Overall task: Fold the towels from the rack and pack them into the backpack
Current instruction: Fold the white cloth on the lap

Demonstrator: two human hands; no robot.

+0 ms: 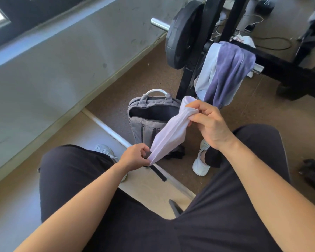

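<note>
The white towel (168, 132) is bunched into a narrow band, stretched diagonally between both hands above the knees. The left hand (135, 156) pinches its lower end, fingers curled. The right hand (208, 124) grips the upper end, wrist raised. Directly behind stands the open grey backpack (144, 122). A purple towel (229, 73) and a pale blue towel (206, 70) hang on the weight rack (186, 84).
</note>
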